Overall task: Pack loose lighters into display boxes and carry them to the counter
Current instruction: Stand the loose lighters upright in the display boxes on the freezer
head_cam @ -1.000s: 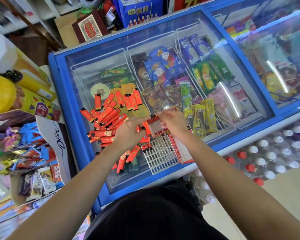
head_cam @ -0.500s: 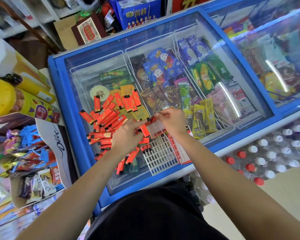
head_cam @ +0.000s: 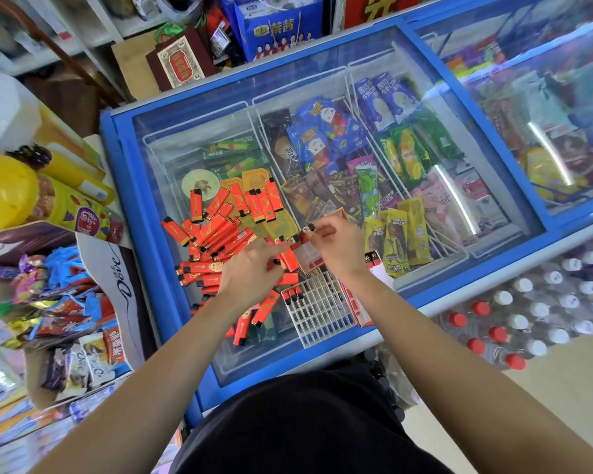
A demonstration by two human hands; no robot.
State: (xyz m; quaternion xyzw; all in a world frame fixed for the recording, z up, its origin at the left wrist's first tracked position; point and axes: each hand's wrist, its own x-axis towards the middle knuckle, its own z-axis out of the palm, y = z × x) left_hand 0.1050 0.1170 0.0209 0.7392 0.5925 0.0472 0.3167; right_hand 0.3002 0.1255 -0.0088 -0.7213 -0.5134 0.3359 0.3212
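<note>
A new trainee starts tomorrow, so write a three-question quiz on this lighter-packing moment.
1. True or false: the loose red plastic lighters lie on the glass lid of the blue chest freezer.
2. The white plastic grid tray is: A) full of lighters; B) mostly empty, with a few lighters at one corner; C) upside down.
3. Which of the hands pinches a black-capped lighter?
Key: 1 true; 2 B; 3 the right hand.
</note>
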